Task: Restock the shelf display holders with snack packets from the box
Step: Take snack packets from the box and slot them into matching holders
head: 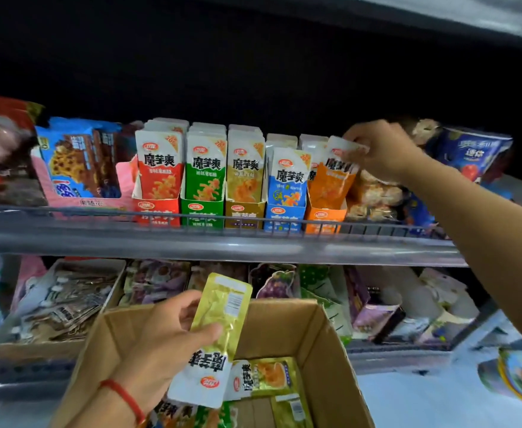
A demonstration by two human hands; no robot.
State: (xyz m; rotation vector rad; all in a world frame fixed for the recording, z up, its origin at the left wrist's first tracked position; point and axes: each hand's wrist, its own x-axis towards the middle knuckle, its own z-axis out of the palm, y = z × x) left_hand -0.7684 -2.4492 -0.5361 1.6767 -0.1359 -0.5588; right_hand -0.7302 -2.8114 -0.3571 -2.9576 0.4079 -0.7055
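At the orange holder (324,216), right hand (383,149) pinches an orange packet (333,177); left hand (167,341) grips a yellow packet (219,329).

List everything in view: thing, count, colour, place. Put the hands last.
display holders: five, red, green, gold, blue, orange from left to right, upper shelf, each with matching packets standing in it.
orange packet: one, orange and white, tilted at the orange holder, pinched at its top.
yellow packet: one, yellow and white, held upside down over the box.
cardboard box: one, brown, open, bottom centre, more yellow and green packets inside.
biscuit packs: blue, in a pink tray at upper left; count unclear.
lower-shelf snacks: many, mixed colours, too blurred to count.
left hand: grips the yellow packet; red cord on the wrist.
right hand: pinches the orange packet.
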